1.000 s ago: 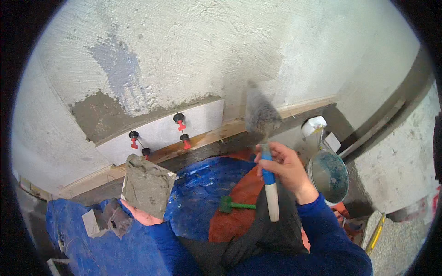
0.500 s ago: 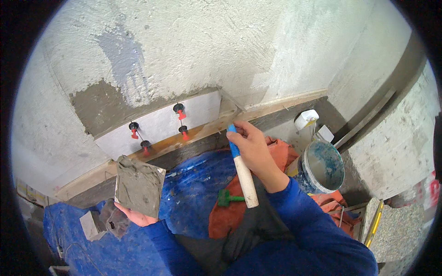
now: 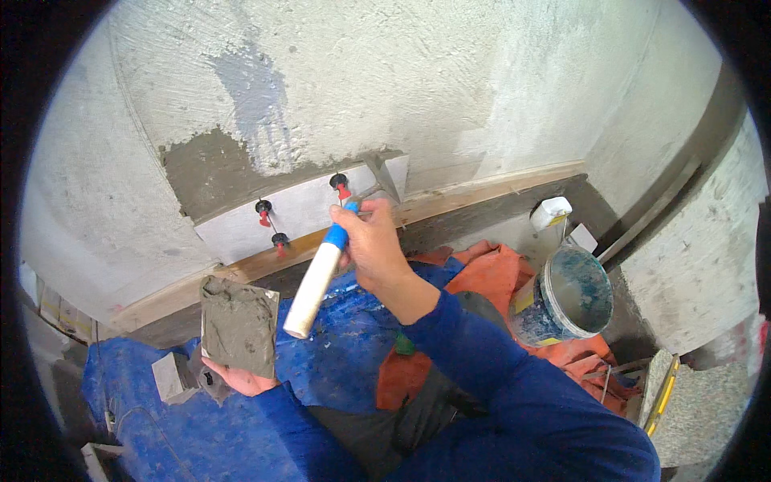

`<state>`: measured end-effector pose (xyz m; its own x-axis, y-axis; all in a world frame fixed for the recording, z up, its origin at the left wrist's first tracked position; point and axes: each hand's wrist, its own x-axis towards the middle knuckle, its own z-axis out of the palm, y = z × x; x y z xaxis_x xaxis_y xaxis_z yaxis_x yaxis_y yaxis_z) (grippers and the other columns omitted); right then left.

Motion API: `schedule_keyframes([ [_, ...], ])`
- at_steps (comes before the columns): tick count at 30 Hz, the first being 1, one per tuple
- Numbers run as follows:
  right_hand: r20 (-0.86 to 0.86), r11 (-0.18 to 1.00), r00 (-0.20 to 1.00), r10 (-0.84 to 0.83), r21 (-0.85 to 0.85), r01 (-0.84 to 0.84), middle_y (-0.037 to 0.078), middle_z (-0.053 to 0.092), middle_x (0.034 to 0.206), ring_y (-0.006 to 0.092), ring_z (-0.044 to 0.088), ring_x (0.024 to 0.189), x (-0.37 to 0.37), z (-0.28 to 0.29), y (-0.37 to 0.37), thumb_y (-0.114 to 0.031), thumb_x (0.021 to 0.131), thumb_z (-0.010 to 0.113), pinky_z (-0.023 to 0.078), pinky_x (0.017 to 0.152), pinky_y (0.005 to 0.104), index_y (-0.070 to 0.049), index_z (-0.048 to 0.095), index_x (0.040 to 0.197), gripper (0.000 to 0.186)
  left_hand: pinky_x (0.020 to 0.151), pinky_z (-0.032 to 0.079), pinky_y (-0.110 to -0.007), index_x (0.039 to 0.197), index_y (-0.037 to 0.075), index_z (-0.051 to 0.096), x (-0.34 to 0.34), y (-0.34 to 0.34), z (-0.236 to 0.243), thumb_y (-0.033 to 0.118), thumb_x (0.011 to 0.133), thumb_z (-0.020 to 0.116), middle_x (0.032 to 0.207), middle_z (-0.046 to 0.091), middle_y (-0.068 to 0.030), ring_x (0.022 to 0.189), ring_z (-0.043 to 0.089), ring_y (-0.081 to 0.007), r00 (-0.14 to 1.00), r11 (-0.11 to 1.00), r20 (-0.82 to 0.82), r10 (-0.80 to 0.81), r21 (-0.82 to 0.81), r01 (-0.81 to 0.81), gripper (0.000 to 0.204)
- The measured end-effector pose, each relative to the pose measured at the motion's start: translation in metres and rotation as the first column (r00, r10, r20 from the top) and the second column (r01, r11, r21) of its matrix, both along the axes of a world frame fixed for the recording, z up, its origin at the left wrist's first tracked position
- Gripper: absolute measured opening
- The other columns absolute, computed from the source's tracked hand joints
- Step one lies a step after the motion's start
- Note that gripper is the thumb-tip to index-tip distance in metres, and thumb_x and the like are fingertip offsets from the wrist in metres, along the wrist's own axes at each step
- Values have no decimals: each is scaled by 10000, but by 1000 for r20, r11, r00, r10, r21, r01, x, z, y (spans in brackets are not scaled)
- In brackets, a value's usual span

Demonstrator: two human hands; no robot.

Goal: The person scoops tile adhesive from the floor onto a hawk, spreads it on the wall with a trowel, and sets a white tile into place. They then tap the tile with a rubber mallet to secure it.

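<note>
My right hand (image 3: 377, 249) is closed round the blue and cream handle of a trowel (image 3: 312, 291). The trowel's grey blade touches or hovers just in front of the right end of a white tile strip (image 3: 309, 221) on the wall; I cannot tell which. Black and red levelling clips (image 3: 263, 212) stick out from that strip. From below, my left hand (image 3: 241, 380) supports a square tile coated with wet grey mortar (image 3: 238, 325). Its fingers are mostly hidden under the tile, which is held face up, apart from the wall.
A wooden batten (image 3: 490, 189) runs along the wall under the strip. To the right stand a mortar-stained bucket (image 3: 526, 317) and a white container (image 3: 551, 213). A blue tarp (image 3: 321, 369) and orange cloth (image 3: 490, 277) cover the floor. A small block (image 3: 173, 377) lies left, a yellow level (image 3: 662, 395) right.
My right hand has moved left, swinging the trowel's handle end down and left and its blade over the strip's right end. The left hand still holds the mortared tile. The view has shifted slightly.
</note>
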<state>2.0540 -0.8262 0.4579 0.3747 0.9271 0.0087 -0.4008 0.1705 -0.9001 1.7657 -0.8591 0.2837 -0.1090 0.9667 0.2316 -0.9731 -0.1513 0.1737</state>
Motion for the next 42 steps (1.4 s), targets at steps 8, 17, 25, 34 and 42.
schedule_keyframes([
  [8, -125, 1000, 992, 6, 31, -2, 126, 551, 896, 163, 562, 568, -59, -2, 14, -189, 939, 727, 404, 344, 299, -32, 307, 1218, 528, 1222, 292, -586, 1575, 80, 404, -32, -9, -5, 525, 1065, 467, 1623, 413, -147, 1475, 393, -370, 965, 903, -14, 262, -350, -250, 680],
  [17, -121, 996, 989, 87, 40, -83, 108, 525, 908, 139, 535, 567, -106, 3, 8, -158, 954, 708, 379, 326, 294, -71, 296, 1141, 461, 1211, 302, -594, 1603, 90, 354, -49, -18, -8, 578, 1043, 474, 1637, 386, -156, 1478, 386, -384, 960, 922, -48, 275, -272, -278, 753],
  [25, 320, 977, 946, 62, 173, -122, 120, 610, 1026, 182, 623, 870, -86, -24, -23, -187, 941, 728, 539, 786, 367, -12, 491, 1169, 373, 1232, 274, -582, 1603, 97, 359, -41, -22, 19, 575, 1063, 427, 1650, 365, -151, 1489, 372, -386, 975, 910, -24, 219, -357, -213, 724],
  [34, 951, 974, 297, -89, 145, -175, 247, 659, 1238, 408, 651, 1145, 72, -16, -45, -207, 974, 657, 511, 981, 454, -19, 556, 1395, 472, 1217, 303, -554, 1565, 87, 423, -8, -6, 12, 575, 1060, 444, 1626, 408, -143, 1462, 409, -373, 983, 919, 5, 182, -357, -168, 703],
  [42, 979, 983, -204, 13, -50, -178, 213, 680, 1212, 428, 643, 1111, 141, 43, -11, -226, 988, 612, 521, 930, 505, -82, 653, 1317, 362, 1212, 308, -556, 1557, 70, 437, 37, -2, 11, 565, 1075, 421, 1602, 443, -159, 1448, 433, -375, 991, 988, 110, -81, -123, 94, 692],
])
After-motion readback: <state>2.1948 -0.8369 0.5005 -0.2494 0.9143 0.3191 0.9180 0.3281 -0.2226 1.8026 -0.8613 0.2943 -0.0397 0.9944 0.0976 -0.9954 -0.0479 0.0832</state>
